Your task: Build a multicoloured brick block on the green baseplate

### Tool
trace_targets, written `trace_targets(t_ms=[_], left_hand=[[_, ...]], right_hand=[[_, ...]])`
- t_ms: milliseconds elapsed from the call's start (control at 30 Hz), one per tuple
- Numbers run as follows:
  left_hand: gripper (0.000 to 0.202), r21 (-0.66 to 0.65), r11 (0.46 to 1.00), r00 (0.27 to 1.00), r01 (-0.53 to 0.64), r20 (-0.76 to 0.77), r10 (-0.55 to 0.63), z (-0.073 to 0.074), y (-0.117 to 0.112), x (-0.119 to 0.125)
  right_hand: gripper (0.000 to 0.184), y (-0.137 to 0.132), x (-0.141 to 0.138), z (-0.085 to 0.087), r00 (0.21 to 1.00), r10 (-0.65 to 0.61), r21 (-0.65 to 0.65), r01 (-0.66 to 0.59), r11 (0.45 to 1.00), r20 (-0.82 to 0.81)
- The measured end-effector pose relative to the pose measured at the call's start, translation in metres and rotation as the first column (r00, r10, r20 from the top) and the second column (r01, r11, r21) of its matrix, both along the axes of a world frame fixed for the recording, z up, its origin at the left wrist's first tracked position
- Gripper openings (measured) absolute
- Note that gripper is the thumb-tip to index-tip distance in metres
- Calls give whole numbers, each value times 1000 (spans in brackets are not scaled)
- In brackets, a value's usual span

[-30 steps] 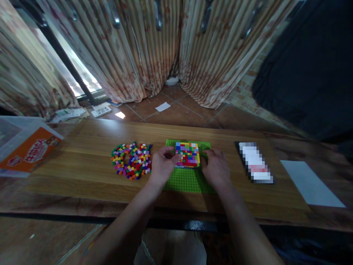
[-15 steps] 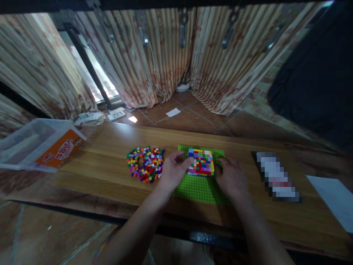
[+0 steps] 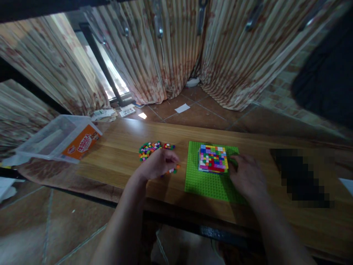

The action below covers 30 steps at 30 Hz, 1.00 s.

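Observation:
My left hand (image 3: 158,164) is over the right part of a pile of small coloured toy bricks (image 3: 149,149), its fingers curled downward and pressed together. Whatever may be in those fingers is hidden. On the green baseplate (image 3: 209,187) sits a low block of multicoloured bricks (image 3: 213,158), with a patchwork top. Beside this block's right side is my right hand (image 3: 246,175), fingers loosely bent and apart, holding nothing visible. It covers part of the baseplate's right edge.
A clear plastic box (image 3: 59,138) with an orange label stands at the wooden table's left end. To the right lies a dark, pixelated flat object (image 3: 300,178). Papers (image 3: 182,108) lie on the tiled floor, beyond the table, before striped curtains (image 3: 176,55).
My left hand has left the brick block and moved left to the loose pile. My right hand stays by the block's right side. The view has shifted, and the dark object's surface now looks black.

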State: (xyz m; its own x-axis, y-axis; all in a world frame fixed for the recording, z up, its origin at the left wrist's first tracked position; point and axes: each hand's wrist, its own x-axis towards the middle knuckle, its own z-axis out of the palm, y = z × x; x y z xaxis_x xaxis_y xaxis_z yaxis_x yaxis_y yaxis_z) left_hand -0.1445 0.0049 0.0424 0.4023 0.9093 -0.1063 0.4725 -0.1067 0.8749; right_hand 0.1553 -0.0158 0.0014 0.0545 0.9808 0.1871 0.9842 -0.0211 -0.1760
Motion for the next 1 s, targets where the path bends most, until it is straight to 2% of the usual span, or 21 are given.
trace_targets(t_ms=[133, 267, 400, 500, 600, 667, 767, 867, 1000], left_hand=[[8, 141, 990, 972, 25, -237, 9, -6, -3, 9], [11, 265, 961, 882, 76, -467, 59, -2, -6, 18], [15, 308, 942, 829, 134, -555, 63, 1, -8, 22], [14, 315, 937, 821, 154, -569, 56, 1, -8, 23], [13, 334, 928, 867, 167, -498, 23, 3, -7, 27], [12, 360, 921, 924, 145, -381, 4, 6, -7, 31], [11, 383, 922, 986, 49, -164, 15, 9, -7, 41], [11, 372, 928, 999, -37, -21, 48, 9, -9, 53], [10, 353, 932, 996, -85, 45, 74, 3, -11, 68]], right_hand=[[32, 0, 1, -1, 1000, 7, 7, -7, 1000, 4], [32, 0, -1, 0, 1000, -4, -1, 4, 1000, 10], [31, 0, -3, 3, 1000, -4, -14, 4, 1000, 25], [31, 0, -4, 4, 1000, -20, -15, 21, 1000, 21], [31, 0, -4, 5, 999, -31, -20, 31, 999, 11], [31, 0, -5, 5, 1000, -28, -22, 29, 999, 6], [31, 0, -5, 7, 1000, -30, -32, 30, 999, -3], [31, 0, -6, 9, 999, -38, -47, 37, 998, -20], [31, -1, -6, 9, 998, -45, -45, 42, 998, -53]])
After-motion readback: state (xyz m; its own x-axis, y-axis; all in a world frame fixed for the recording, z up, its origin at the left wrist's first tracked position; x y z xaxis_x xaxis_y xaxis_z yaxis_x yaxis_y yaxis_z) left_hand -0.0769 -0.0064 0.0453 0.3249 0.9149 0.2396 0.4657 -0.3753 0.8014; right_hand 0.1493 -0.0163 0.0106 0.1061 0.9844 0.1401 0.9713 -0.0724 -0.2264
